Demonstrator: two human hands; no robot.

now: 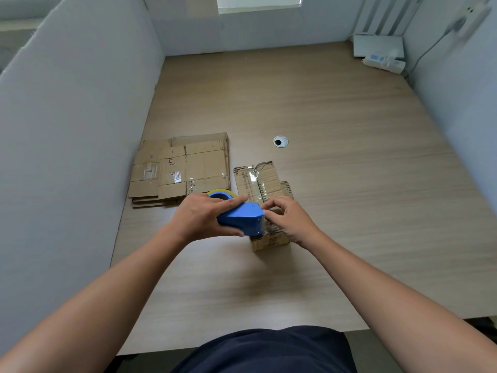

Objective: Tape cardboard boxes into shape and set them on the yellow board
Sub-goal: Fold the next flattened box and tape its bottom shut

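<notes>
- Cardboard box (270,239): stands on the near middle of the table (336,184), slightly right of centre. Its far flaps (255,181) are open and laid back, with old clear tape across them. Both hands partly cover the box.
- Tape dispenser (240,218): blue, held over the near left edge of the box, its front end pointing right. A yellow-edged tape roll (223,194) sits at its far left end.
- Left hand (200,216): clamped around the dispenser body, fingers over the top, thumb underneath.
- Right hand (290,220): fingers curled, thumb and forefinger pinched on the tape (265,229) at the dispenser's front end, above the box. The two hands are close together, with the dispenser between them.
- Flattened boxes (180,170): a stack of brown sheets lying left of the box, against the left partition (67,130).
- Cable hole (280,141): round, with a grey rim, set in the table beyond the box.
- Power strip (384,63): white, in the far right corner, just in front of a white flat device (377,45).
</notes>
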